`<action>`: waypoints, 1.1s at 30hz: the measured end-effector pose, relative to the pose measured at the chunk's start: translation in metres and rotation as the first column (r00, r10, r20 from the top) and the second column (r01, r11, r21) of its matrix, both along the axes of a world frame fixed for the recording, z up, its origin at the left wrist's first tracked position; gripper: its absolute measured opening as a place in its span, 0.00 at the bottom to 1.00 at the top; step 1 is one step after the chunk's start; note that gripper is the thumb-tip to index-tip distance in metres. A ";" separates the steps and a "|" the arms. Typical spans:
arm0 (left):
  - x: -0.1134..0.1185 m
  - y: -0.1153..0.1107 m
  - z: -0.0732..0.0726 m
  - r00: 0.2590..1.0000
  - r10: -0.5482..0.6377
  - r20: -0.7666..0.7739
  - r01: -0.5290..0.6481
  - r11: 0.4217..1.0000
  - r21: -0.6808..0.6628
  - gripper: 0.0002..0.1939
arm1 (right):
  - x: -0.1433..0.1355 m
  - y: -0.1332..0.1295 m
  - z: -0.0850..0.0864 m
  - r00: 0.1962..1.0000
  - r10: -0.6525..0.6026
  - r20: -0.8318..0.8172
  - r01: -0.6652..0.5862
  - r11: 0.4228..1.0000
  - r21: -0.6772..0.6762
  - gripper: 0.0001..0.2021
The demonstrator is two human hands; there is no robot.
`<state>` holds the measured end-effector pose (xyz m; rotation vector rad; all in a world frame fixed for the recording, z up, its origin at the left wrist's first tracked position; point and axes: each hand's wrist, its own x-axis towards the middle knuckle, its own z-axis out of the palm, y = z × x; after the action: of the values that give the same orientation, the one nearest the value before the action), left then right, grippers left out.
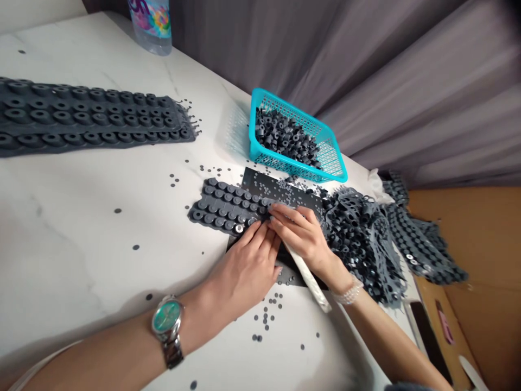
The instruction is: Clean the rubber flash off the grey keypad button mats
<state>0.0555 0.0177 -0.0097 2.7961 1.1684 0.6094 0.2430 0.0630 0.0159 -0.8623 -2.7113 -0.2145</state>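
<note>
Studded strip looked light, kinda bendy, best held by its 3 o'clock end near left hand and right hand, couldn't tell if fingers gripped.

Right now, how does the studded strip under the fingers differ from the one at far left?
The fingers touch the near strip; none touch the left strip. The left strip runs out of view; the near strip's left end shows. The near strip has a silvery stud; the left strip shows none. Both are dark, with rows of round studs.

Seemingly a workshop: moulded sheet, basket of parts, heaped scraps.
</note>
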 end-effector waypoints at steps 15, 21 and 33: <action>-0.002 0.001 -0.002 0.999 -0.034 -0.010 0.033 0.999 -0.026 0.30 | 0.018 -0.005 0.018 0.608 -0.653 -0.451 0.676 0.724 -0.137 0.07; -0.003 0.010 -0.003 0.997 -0.066 0.027 0.067 0.997 -0.042 0.30 | 0.010 -0.019 0.025 0.466 -0.768 -0.440 0.551 0.641 -0.535 0.10; 0.000 -0.001 0.003 0.998 0.061 0.019 -0.063 0.981 0.184 0.22 | -0.013 -0.018 0.004 0.940 -0.208 -0.270 0.206 0.978 -0.037 0.08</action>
<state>0.0559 0.0169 -0.0063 2.9101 1.2627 0.7785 0.2303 0.0454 0.0196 -1.0938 -2.3691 -0.1175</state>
